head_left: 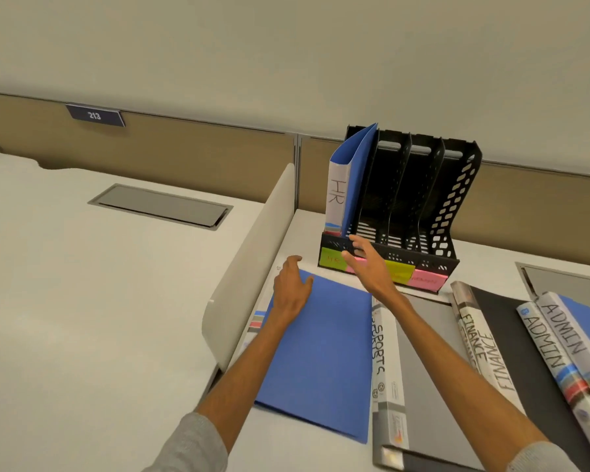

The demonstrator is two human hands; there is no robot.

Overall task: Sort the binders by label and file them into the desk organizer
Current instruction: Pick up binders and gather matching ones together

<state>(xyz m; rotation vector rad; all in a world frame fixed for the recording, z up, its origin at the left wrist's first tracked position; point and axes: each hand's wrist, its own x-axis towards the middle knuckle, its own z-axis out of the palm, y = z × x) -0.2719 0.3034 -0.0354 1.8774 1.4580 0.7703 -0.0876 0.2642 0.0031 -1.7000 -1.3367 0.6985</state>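
A black desk organizer (457,212) with several slots stands at the back of the desk, coloured sticky notes along its front. A blue binder labelled HR (337,195) stands upright in its leftmost slot. A second blue binder (324,356) lies flat in front. My left hand (291,287) rests on that binder's top left corner, fingers curled over the edge. My right hand (366,264) hovers open in front of the organizer's base, fingers spread and holding nothing. To the right lie a grey SPORTS binder (383,366), a dark FINANCE binder (487,349) and two ADMIN binders (559,345).
A white curved divider panel (249,264) stands left of the binders, separating a neighbouring desk with a grey cable hatch (162,206). A beige partition with a 213 plate (95,115) runs along the back. Another hatch (569,284) sits at the right.
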